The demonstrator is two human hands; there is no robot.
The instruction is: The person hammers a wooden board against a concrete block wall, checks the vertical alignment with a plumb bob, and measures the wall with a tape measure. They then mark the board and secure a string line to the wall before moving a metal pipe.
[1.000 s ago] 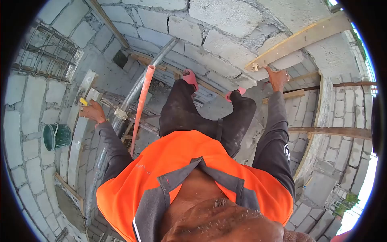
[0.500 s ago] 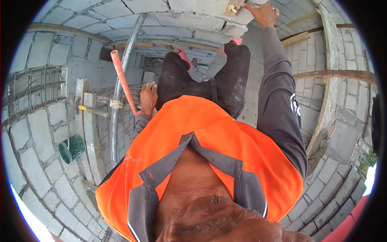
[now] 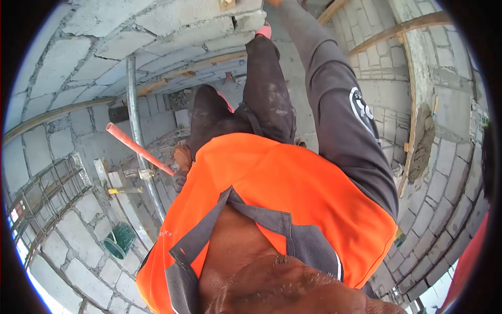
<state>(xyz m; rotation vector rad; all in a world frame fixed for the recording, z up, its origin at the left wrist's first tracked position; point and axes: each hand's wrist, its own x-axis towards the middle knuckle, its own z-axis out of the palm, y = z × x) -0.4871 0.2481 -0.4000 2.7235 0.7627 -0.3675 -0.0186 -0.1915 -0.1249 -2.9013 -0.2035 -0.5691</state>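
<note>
My right arm reaches forward past the end of a grey block wall [image 3: 193, 18]; only a sliver of my right hand [image 3: 274, 2] shows at the top edge, its fingers cut off. A small wooden piece [image 3: 227, 4] sits against that wall, left of the hand. My left hand [image 3: 182, 156] is low beside my left thigh, its fingers partly hidden and blurred. Right at its wrist ends a slanting orange-red pipe [image 3: 137, 146], which crosses in front of an upright metal scaffold tube [image 3: 133, 99]. I cannot tell whether the left hand grips the pipe.
A green bucket [image 3: 120, 240] hangs at lower left near wooden planks [image 3: 123, 196] and a rebar cage [image 3: 49, 196]. A timber post [image 3: 413, 63] and a crossing beam [image 3: 400, 34] stand at right. Wet mortar [image 3: 422, 149] lies on a board there.
The view has swung, so walls and body appear shifted. My right hand, earlier seen with spread fingers at the wall corner beside the wooden piece, is now mostly out of frame.
</note>
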